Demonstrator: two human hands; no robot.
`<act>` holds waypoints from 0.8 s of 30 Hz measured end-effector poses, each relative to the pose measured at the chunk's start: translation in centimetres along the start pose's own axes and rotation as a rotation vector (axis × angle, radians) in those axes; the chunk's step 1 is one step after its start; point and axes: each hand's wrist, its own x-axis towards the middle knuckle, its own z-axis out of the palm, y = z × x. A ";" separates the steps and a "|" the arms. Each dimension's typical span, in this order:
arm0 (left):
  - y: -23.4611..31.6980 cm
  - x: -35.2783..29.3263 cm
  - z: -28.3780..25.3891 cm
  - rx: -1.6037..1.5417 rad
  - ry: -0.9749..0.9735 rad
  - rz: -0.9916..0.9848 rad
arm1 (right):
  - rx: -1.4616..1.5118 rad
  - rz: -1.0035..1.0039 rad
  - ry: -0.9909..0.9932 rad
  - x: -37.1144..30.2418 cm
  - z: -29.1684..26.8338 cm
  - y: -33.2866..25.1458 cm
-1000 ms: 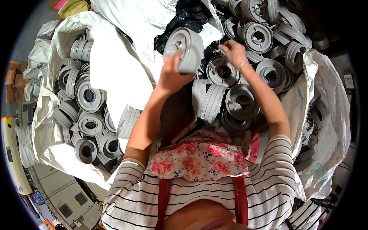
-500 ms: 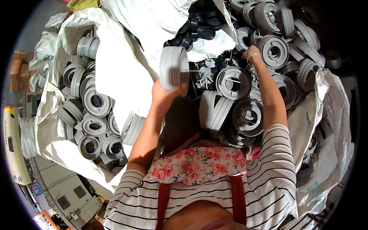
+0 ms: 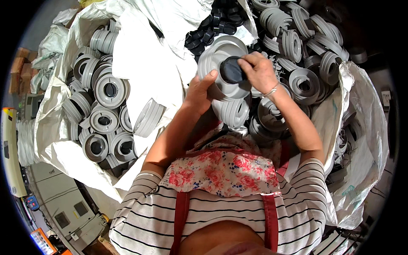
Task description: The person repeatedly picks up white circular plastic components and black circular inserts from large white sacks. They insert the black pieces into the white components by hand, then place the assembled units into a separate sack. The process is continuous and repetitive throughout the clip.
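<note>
My left hand (image 3: 199,91) grips the near left edge of a grey ribbed plastic ring (image 3: 214,51), thumb over its rim. The wide face of the ring is tilted up toward me. At its centre sits a round black cap (image 3: 231,70). The fingers of my right hand (image 3: 260,71) are closed on the cap's right side. Whether the cap is seated in the centre hole or only held against it, I cannot tell. Below the held ring, more grey rings (image 3: 233,111) are heaped in front of me.
On the left, a white woven sack (image 3: 51,123) holds several grey rings with dark centres (image 3: 110,90). Black caps (image 3: 217,22) are piled at the top middle. Further grey rings (image 3: 304,85) fill the right side beside another sack (image 3: 365,127). Machine cabinets (image 3: 63,199) stand lower left.
My right hand has come back from the pile on the right to the ring's centre, where a black cap now shows. My left hand has moved right and turned the ring's face up.
</note>
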 end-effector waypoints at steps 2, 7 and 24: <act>0.0 -1.2 1.5 -0.084 0.019 0.014 | -0.085 0.063 -0.052 -0.8 0.9 -0.7; 0.7 -3.8 1.0 0.114 0.059 -0.002 | -0.071 0.072 -0.448 -1.3 -1.4 -4.6; 0.8 -5.2 1.5 0.370 -0.044 0.075 | 0.246 0.209 -0.233 -3.9 0.3 -4.0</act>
